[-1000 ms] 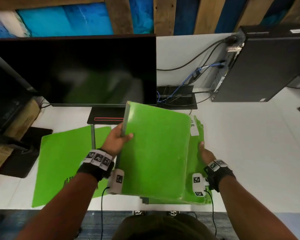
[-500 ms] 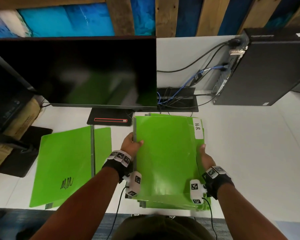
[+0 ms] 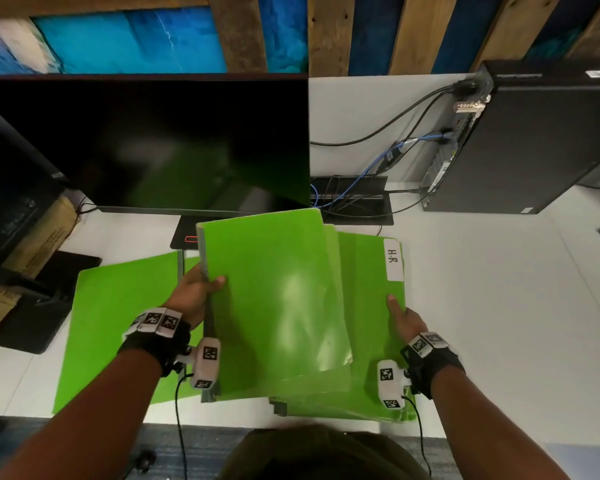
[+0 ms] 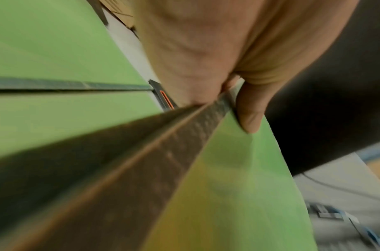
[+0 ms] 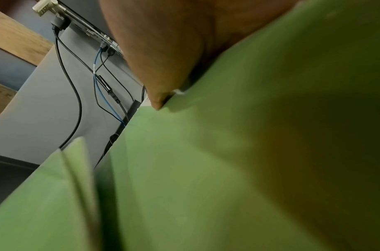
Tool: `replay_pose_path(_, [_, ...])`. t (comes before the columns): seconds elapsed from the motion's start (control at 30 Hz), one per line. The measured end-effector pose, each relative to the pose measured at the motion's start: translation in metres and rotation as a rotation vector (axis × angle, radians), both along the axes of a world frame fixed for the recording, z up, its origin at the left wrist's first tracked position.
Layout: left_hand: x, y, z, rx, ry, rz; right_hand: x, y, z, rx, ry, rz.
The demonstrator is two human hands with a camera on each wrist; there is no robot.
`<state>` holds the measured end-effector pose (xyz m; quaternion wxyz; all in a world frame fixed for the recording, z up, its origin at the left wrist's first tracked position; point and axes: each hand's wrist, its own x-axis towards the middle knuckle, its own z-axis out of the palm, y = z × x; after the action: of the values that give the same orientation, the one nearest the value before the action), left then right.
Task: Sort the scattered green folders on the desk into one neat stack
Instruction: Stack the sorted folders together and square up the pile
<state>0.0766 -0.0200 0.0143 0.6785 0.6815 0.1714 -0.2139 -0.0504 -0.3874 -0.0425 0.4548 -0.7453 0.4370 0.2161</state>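
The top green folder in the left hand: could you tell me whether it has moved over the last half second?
Yes. The top green folder has shifted left, uncovering the H.R label below.

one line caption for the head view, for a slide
Left hand grips a green folder by its spine above the folder stack, steadied by the right hand.

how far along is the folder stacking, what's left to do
Partly done: several folders already lie piled under the H.R folder. In hand: the left hand grips the top folder by its spine, skewed and lifted; the right hand steadies the pile. Left: square it up, then add the folders on the left.
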Motion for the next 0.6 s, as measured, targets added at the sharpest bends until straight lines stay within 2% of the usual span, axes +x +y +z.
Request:
replay_pose_path(0.1, [-0.008,-0.031,-0.007,-0.016,-0.055,-0.059,0.000,0.002,0.002,0.030,-0.015,-0.050])
replay_pose_path(0.27, [-0.019,-0.088,-0.035,0.029,-0.032,-0.103,-0.001,0.004,0.009,0.093,-0.018,-0.107])
replay_pose_path(0.37, [-0.015,-0.113,-0.037,0.153,-0.069,-0.179,0.000,0.003,0.014,0.134,-0.027,-0.146])
replay_pose_path(0.5, [-0.002,-0.129,-0.037,0.403,-0.199,-0.245,-0.001,0.005,0.013,0.115,-0.040,-0.086])
replay_pose_path(0.6, [-0.001,-0.130,-0.039,0.390,-0.244,-0.442,-0.002,0.007,0.008,0.069,-0.069,-0.074])
